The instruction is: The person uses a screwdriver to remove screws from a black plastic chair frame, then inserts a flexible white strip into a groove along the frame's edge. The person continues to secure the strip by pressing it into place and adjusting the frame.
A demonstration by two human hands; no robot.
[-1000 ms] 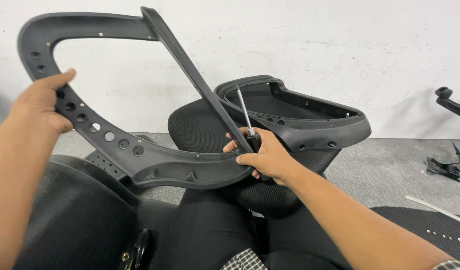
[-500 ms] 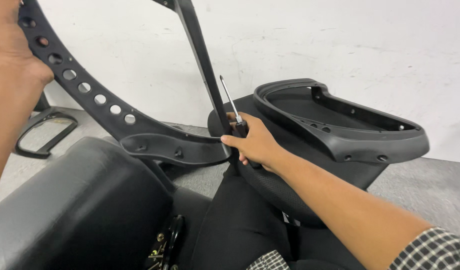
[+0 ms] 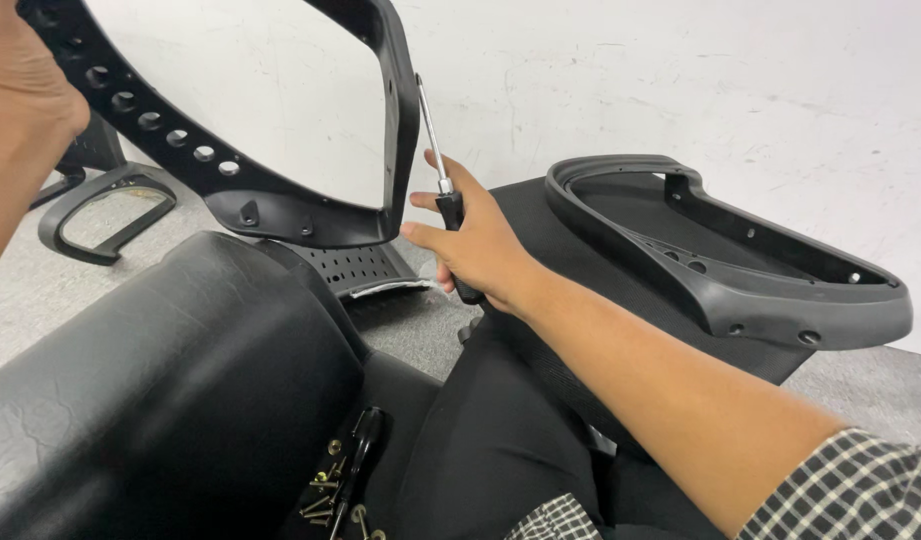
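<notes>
Seen from above, over a lap in black trousers: chair assembly partway through, as far as can be judged. Still in separate pieces: a black plastic backrest frame (image 3: 230, 170) with a row of round holes, lifted at the upper left against the white wall (image 3: 620, 70); a second, mesh-covered backrest (image 3: 740, 270) lying on its side at the right, on the grey floor (image 3: 870, 385); a padded black seat cushion (image 3: 150, 390) near at the left, resting across the lap. No fastener visibly driven into the raised frame; a small heap of brass-coloured screws (image 3: 330, 490) loose at the near edge, beside a black-handled tool (image 3: 360, 450) (exact kind hard to tell). Probably most of the joining still to do. Left hand (image 3: 20, 100) at the far upper left, curled round the perforated side of the frame and bearing its weight, fingers mostly out of sight behind the plastic. Right hand (image 3: 470, 245) in the middle, closed round the black handle of a screwdriver (image 3: 440, 190), metal shaft pointing up and slightly left, thumb and forefinger stretched toward the frame's lower right corner, just beside it, contact uncertain. Further left on the floor, a black loop-shaped armrest (image 3: 105, 210), well apart from both hands. Checked sleeve (image 3: 850, 490) at the near right.
</notes>
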